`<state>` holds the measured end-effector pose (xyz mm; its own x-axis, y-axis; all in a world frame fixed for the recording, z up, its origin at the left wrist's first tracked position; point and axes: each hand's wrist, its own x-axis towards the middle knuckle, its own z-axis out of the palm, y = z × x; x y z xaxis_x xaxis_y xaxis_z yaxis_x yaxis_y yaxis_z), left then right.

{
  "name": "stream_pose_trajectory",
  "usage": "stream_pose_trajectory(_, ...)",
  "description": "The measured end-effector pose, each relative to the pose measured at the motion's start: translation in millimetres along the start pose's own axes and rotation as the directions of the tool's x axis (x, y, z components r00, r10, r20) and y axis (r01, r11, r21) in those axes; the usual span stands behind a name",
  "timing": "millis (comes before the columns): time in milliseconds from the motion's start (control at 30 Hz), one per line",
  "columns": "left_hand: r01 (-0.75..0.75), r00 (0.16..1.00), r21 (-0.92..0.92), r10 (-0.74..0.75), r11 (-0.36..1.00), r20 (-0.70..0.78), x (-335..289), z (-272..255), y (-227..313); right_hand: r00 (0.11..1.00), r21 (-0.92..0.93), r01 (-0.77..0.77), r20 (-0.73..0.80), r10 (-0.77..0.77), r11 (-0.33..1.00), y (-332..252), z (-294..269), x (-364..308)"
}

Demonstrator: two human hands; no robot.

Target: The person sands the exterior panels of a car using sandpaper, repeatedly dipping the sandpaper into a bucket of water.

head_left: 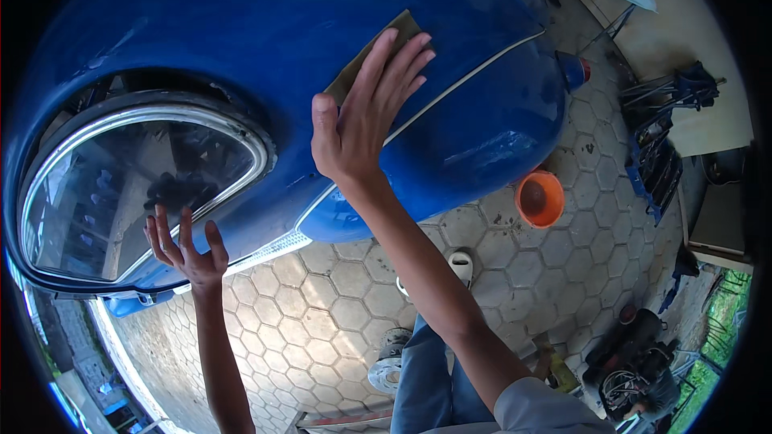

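My right hand [366, 104] lies on the blue car body [241, 20], holding a brownish sheet of sandpaper [350, 74] flat against the panel. Its fingers stretch over the sheet and hide part of it, while the thumb sticks out to the side. A pale trim strip [466, 79] runs along the panel just right of that hand. Lower left, my left hand [191, 253] is open with fingers apart and nothing in it. It is in front of the chrome-framed side window [121, 201]; whether the fingertips touch the glass or frame, I cannot tell.
An orange bucket [539, 198] stands on the hexagonal paving [346, 285] beside the car's rounded blue end. White footwear [461, 267] shows near my jeans-clad legs [422, 378]. Dark equipment and cables [631, 370] lie at the lower right, and folded dark frames [655, 153] at the right.
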<state>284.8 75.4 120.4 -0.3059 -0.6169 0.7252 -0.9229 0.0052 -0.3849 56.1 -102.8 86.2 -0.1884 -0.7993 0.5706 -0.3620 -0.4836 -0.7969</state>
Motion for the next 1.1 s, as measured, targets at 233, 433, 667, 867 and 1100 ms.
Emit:
stream_pose_trajectory(233, -0.199, 0.978, 0.195, 0.208, 0.96, -0.026, -27, 34, -56, 0.912, -0.217, 0.296, 0.353, -0.208, 0.93, 28, 13, -108)
stream_pose_trajectory(433, -0.191, 0.976, 0.181, 0.205, 0.965, -0.066, -38, 37, -61, 0.991, 0.167, 0.01, 0.133, -0.033, 0.986, 1, -14, -6)
stream_pose_trajectory(667, -0.2, 0.979, -0.071, 0.197, 0.977, -0.053, -25, 28, -48, 1.0, 0.029, -0.021, -0.006, 0.021, 0.999, -20, 42, -90)
stream_pose_trajectory(867, -0.226, 0.972, -0.25, 0.235, 0.942, 0.006, -69, 1, -110, 0.988, -0.03, -0.043, 0.144, 0.046, 0.999, -62, 120, -247)
stream_pose_trajectory(1100, -0.289, 0.954, -0.128, 0.297, 0.949, 0.046, -135, -2, -180, 0.927, 0.035, -0.255, -0.274, 0.255, 0.966, -50, 69, -106)
